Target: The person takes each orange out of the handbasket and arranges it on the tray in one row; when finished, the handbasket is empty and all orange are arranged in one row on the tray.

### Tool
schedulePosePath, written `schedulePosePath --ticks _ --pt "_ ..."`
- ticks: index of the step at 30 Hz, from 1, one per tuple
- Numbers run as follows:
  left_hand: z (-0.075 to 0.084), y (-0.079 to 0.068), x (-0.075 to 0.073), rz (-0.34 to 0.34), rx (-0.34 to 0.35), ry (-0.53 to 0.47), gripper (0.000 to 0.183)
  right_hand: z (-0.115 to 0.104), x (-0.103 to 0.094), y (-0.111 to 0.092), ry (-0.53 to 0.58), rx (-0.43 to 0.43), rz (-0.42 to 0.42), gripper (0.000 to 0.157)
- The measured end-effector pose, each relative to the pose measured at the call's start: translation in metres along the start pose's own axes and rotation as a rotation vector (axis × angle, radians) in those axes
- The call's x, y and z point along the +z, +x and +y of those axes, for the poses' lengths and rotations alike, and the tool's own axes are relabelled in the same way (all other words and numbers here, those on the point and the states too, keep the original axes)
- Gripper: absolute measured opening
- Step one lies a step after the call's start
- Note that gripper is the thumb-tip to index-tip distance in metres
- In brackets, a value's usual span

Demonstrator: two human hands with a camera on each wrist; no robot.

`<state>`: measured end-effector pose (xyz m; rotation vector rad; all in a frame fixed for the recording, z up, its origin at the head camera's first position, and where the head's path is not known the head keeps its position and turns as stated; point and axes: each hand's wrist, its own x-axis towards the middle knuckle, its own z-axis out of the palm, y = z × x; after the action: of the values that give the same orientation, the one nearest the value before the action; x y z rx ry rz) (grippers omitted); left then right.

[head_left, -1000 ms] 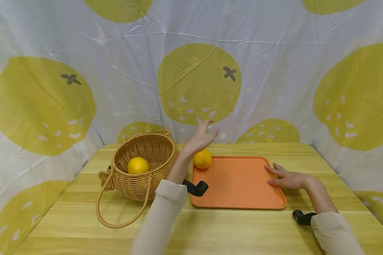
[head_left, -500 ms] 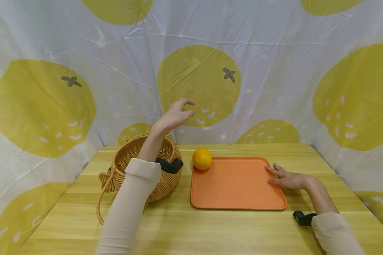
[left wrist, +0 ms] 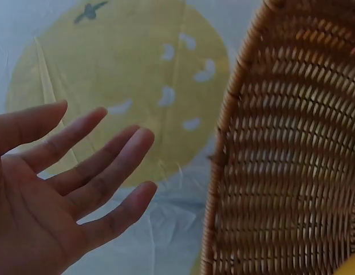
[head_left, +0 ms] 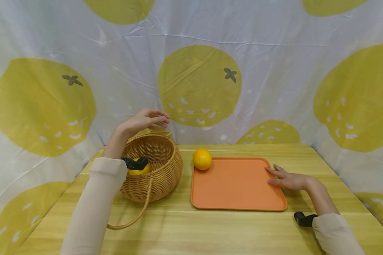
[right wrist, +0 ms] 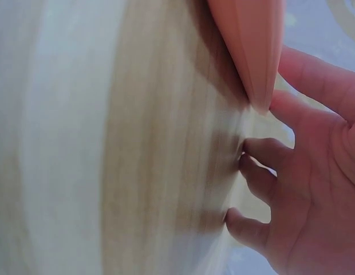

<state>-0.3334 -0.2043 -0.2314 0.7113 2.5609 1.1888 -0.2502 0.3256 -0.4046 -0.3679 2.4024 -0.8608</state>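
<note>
My left hand (head_left: 143,120) hovers over the back-left rim of a wicker basket (head_left: 161,184), holding nothing. In the left wrist view its fingers (left wrist: 109,177) are spread and lightly bent, apart from the basket wall (left wrist: 286,143). An orange (head_left: 139,171) lies in the basket, partly hidden by the black wrist mount. A second orange (head_left: 202,159) sits at the back-left corner of an orange tray (head_left: 239,184). My right hand (head_left: 290,180) rests at the tray's right edge. In the right wrist view, the index fingertip touches the tray rim (right wrist: 257,57) while other fingertips rest on the table.
The basket's looped handle (head_left: 134,223) hangs forward onto the wooden table (head_left: 210,230). A fruit-printed cloth (head_left: 274,88) hangs behind the table and along both sides. Black mounts (head_left: 304,219) sit on both wrists.
My left hand has moved left from above the tray's back-left corner, across the basket, to its back-left rim. My right hand, the tray and both oranges stay put.
</note>
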Motion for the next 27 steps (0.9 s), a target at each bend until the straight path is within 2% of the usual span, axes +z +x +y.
schedulePosePath --ticks 3,6,9,12,18,22,25,27 --pt "-0.017 -0.004 -0.006 -0.022 -0.008 -0.005 0.044 0.0 0.001 -0.002 0.007 0.007 0.0 0.084" --pt "-0.033 -0.007 -0.01 -0.042 -0.053 -0.02 0.041 0.0 0.001 -0.001 0.011 0.004 0.002 0.084" --pt "-0.048 -0.008 -0.011 -0.092 -0.095 -0.028 0.041 0.001 0.002 0.0 0.01 0.004 0.004 0.084" --pt "-0.059 -0.008 -0.012 -0.147 -0.114 0.01 0.04 0.001 0.003 0.0 0.007 0.005 0.006 0.084" --pt "-0.068 -0.008 -0.01 -0.276 -0.148 0.092 0.037 0.001 0.003 -0.001 0.023 0.011 0.004 0.086" --pt "-0.071 -0.009 -0.007 -0.342 -0.261 0.104 0.035 0.003 0.003 -0.001 0.035 0.002 -0.007 0.087" --pt "-0.07 -0.01 -0.005 -0.392 -0.333 0.165 0.036 0.002 0.003 0.0 0.035 0.0 -0.009 0.087" --pt "-0.07 -0.01 -0.006 -0.431 -0.357 0.217 0.036 0.001 0.003 -0.001 0.028 0.003 -0.005 0.087"
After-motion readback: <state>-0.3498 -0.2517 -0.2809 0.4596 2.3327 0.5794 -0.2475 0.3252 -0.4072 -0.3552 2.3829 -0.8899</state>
